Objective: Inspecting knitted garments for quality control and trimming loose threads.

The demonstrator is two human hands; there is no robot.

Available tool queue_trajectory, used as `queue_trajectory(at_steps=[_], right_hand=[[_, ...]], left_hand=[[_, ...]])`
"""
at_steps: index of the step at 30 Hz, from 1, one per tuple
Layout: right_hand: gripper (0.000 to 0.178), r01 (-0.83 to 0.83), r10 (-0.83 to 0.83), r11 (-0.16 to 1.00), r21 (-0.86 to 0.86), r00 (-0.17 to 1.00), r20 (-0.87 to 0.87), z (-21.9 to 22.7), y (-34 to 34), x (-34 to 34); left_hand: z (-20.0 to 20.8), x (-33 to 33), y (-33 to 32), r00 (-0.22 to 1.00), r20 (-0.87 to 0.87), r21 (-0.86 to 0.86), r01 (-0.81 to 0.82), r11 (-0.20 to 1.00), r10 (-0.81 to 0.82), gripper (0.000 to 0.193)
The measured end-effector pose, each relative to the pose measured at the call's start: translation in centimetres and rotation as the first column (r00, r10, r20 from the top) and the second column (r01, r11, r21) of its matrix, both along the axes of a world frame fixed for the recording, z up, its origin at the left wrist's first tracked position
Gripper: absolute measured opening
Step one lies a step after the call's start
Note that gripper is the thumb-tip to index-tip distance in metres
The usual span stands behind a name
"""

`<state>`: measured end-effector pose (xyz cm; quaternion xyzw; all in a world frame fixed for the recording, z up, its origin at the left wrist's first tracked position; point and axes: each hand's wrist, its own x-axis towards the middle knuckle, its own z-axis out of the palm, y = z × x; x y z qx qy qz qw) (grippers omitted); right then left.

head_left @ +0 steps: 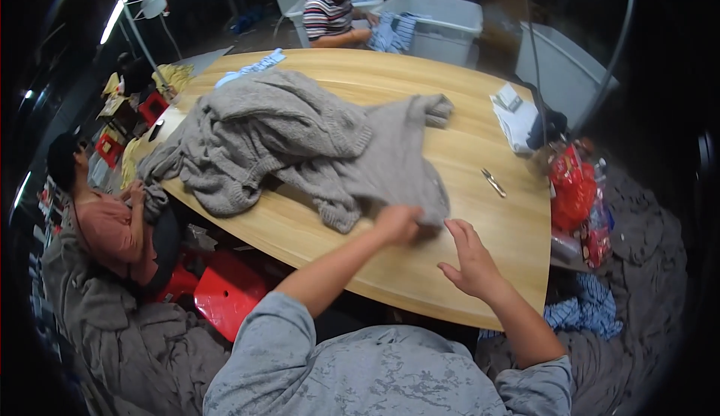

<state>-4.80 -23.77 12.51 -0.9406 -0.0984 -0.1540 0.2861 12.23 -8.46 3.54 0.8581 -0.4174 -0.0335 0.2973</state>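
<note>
A grey knitted sweater point(394, 146) lies spread on the wooden table with a sleeve stretched toward the far side. My left hand point(399, 225) is closed on its near edge, slightly smeared by motion, and the fingertips are partly hidden. Just right of that edge, my right hand point(474, 262) is held with fingers extended and thumb apart, holding nothing; whether its fingertips touch the knit I cannot tell. A heap of more grey knitwear point(262, 124) lies left of the sweater. To the right rest small thread snips point(493, 182).
The wooden table point(480, 146) has white papers point(514, 120) at its far right. Red plastic bags point(574, 191) stand beyond its right edge. One person point(112, 221) sits at left by a red stool point(225, 292); another point(330, 15) handles striped cloth beside grey bins point(442, 15).
</note>
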Motion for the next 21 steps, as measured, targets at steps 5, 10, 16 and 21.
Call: queue_trajectory(at_steps=[5, 10, 16, 21], right_hand=[[0.047, -0.075, 0.075, 0.995, 0.061, 0.997, 0.014, -3.3, 1.0, 5.3], [0.024, 0.052, 0.092, 0.601, 0.797, 0.987, -0.134, 3.0, -0.4, 9.8], [0.023, -0.250, -0.119, 0.534, 0.808, 0.923, 0.365, 15.6, -4.6, 8.9], [0.022, -0.230, -0.443, 0.509, 0.829, 0.756, 0.482, 26.0, -7.9, 3.2]], left_hand=[[4.3, -5.5, 1.7, 0.977, 0.116, -0.281, 0.205, 0.937, -0.179, 0.022], [4.8, 1.1, 7.2, 0.949, 0.245, -0.181, -0.155, 0.971, 0.197, 0.073], [2.7, 12.3, 15.4, 0.799, 0.351, 0.596, -0.593, 0.542, 0.489, 0.072], [1.3, 19.6, 18.5, 0.650, 0.357, 0.375, -0.757, 0.535, 0.670, 0.062]])
